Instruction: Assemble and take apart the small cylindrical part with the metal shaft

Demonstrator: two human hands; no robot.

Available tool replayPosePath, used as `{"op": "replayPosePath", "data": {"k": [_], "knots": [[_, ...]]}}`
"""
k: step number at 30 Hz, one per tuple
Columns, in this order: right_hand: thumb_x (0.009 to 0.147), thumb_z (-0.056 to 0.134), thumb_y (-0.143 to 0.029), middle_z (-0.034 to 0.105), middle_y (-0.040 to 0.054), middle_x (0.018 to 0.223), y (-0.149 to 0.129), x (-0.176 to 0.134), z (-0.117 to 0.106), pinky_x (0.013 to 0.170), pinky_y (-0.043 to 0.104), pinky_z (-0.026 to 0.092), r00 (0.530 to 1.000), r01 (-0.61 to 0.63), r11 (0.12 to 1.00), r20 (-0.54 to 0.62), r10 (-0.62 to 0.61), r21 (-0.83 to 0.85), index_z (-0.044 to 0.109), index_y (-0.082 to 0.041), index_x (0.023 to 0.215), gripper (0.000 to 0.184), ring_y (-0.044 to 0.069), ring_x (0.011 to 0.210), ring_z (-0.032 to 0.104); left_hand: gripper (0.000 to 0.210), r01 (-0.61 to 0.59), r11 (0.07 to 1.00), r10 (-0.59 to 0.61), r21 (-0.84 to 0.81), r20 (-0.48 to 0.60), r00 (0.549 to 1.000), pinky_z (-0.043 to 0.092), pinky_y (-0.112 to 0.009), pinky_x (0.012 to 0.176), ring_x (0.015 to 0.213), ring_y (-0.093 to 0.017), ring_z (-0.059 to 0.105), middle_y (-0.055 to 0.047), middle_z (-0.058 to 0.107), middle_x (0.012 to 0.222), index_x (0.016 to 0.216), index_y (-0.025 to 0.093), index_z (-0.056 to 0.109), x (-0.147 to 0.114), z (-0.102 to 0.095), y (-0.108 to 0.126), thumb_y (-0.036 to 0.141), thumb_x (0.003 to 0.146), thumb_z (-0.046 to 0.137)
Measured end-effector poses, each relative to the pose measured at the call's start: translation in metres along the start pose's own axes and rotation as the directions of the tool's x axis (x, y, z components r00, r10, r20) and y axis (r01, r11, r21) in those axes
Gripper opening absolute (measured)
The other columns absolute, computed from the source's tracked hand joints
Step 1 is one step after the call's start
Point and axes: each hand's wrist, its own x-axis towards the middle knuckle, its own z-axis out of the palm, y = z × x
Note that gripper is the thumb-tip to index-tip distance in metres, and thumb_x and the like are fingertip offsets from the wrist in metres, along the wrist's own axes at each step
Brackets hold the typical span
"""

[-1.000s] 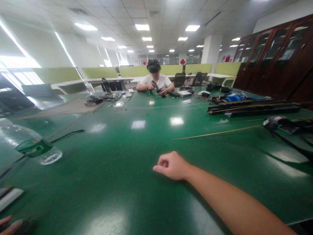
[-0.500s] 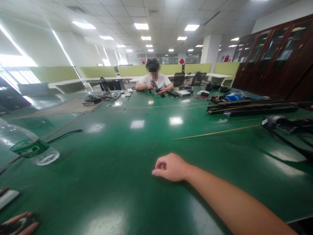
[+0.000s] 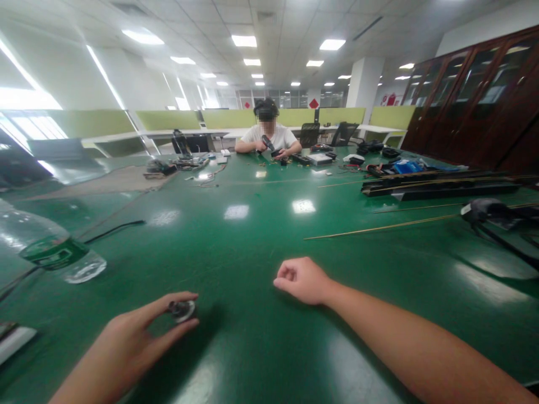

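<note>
One worktop (image 3: pixel 236 252), one left hand (image 3: pixel 130 339), one right hand (image 3: pixel 305 281), one small round part (image 3: pixel 183 310), one bottle (image 3: pixel 56 253), one co-worker (image 3: pixel 283 136).

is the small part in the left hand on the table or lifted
Lifted, it seems: the left hand holds the small part between thumb and fingers, with the hand's shadow on the table beside it.

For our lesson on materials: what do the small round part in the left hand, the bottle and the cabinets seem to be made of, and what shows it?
Small round part: possibly metal, dark with a shiny pale rim, but too blurred to be sure.
Bottle: probably glossy plastic; see-through, with highlights.
Cabinets: probably wood or veneer, glossy, reddish-brown; the door panes look like glass, showing reflections.
</note>
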Motion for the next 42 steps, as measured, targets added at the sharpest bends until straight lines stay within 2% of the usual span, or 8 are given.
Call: {"op": "replayPosePath", "data": {"k": [5,9,12,14,20,25,31,42], "knots": [[0.081,0.067,-0.029,0.064,-0.0044,0.061,-0.004,-0.002,0.001,0.055,0.022,0.034,0.996,0.088,0.984,-0.001,-0.09,-0.158,0.07,-0.021,0.08,0.009,0.011,0.055,0.055,0.029,-0.288,0.956,0.294,-0.061,0.237,0.926,0.053,-0.03,0.091,0.1,-0.02,0.068,0.002,0.072,0.111,0.11,0.034,0.07,0.048,0.034,0.066,0.031,0.081,0.07],[0.083,0.065,-0.026,0.064,-0.004,0.065,-0.002,-0.007,-0.005,0.056,0.021,0.036,0.987,0.161,0.981,0.035,-0.159,-0.111,0.068,-0.021,0.084,0.007,0.011,0.057,0.056,0.017,-0.325,0.919,0.359,-0.225,0.132,0.924,0.05,-0.029,0.085,0.092,-0.018,0.064,0.0,0.07,0.098,0.093,0.024,0.068,0.073,0.076,0.105,0.015,0.079,0.068],[0.083,0.061,-0.021,0.063,-0.0029,0.067,-0.001,-0.013,-0.009,0.057,0.022,0.036,0.982,0.152,0.974,-0.084,-0.167,-0.169,0.065,-0.02,0.079,0.005,0.011,0.059,0.055,0.013,-0.25,0.884,0.267,-0.394,-0.014,0.964,0.049,-0.028,0.08,0.089,-0.017,0.063,-0.001,0.068,0.094,0.091,0.021,0.066,0.075,0.106,0.109,0.016,0.08,0.069],[0.081,0.061,-0.017,0.062,-0.0033,0.068,-0.002,-0.016,-0.01,0.057,0.023,0.036,0.98,0.117,0.972,-0.137,-0.146,-0.202,0.065,-0.021,0.083,0.006,0.012,0.06,0.054,0.018,-0.178,0.855,0.192,-0.488,-0.023,0.981,0.049,-0.029,0.082,0.09,-0.018,0.064,-0.001,0.069,0.096,0.094,0.022,0.067,0.072,0.117,0.104,0.018,0.078,0.072],[0.077,0.064,-0.016,0.063,0.0006,0.079,-0.006,-0.015,-0.007,0.067,0.026,0.041,0.98,0.102,0.968,-0.143,-0.137,-0.229,0.061,-0.02,0.079,0.005,0.016,0.074,0.057,0.032,0.054,0.729,0.066,-0.682,0.149,0.987,0.053,-0.035,0.092,0.095,-0.021,0.067,-0.005,0.072,0.102,0.103,0.019,0.068,0.069,0.119,0.093,0.023,0.072,0.076],[0.077,0.069,-0.02,0.066,0.0029,0.09,-0.009,-0.018,-0.007,0.072,0.028,0.044,0.98,0.072,0.988,-0.177,-0.097,-0.138,0.063,-0.021,0.096,0.02,0.019,0.081,0.059,0.051,0.168,0.613,0.016,-0.772,0.225,0.974,0.054,-0.038,0.094,0.096,-0.022,0.069,-0.006,0.072,0.103,0.112,0.017,0.061,0.071,0.122,0.096,0.024,0.066,0.082],[0.078,0.068,-0.016,0.067,0.0019,0.087,-0.004,-0.016,-0.007,0.073,0.027,0.046,0.987,0.101,0.994,-0.12,-0.104,-0.033,0.065,-0.02,0.094,0.017,0.017,0.078,0.06,0.034,0.181,0.584,0.048,-0.791,0.256,0.965,0.055,-0.032,0.083,0.084,-0.019,0.069,-0.004,0.072,0.088,0.091,0.015,0.064,0.071,0.12,0.098,0.025,0.066,0.083],[0.075,0.067,-0.01,0.068,0.0024,0.088,-0.004,-0.016,-0.007,0.076,0.029,0.048,0.986,0.101,0.995,-0.133,-0.097,0.023,0.066,-0.02,0.099,0.026,0.018,0.079,0.061,0.033,0.081,0.661,0.094,-0.746,0.189,0.978,0.053,-0.029,0.077,0.083,-0.018,0.066,-0.004,0.07,0.089,0.093,0.016,0.064,0.068,0.118,0.096,0.026,0.067,0.083]]}}
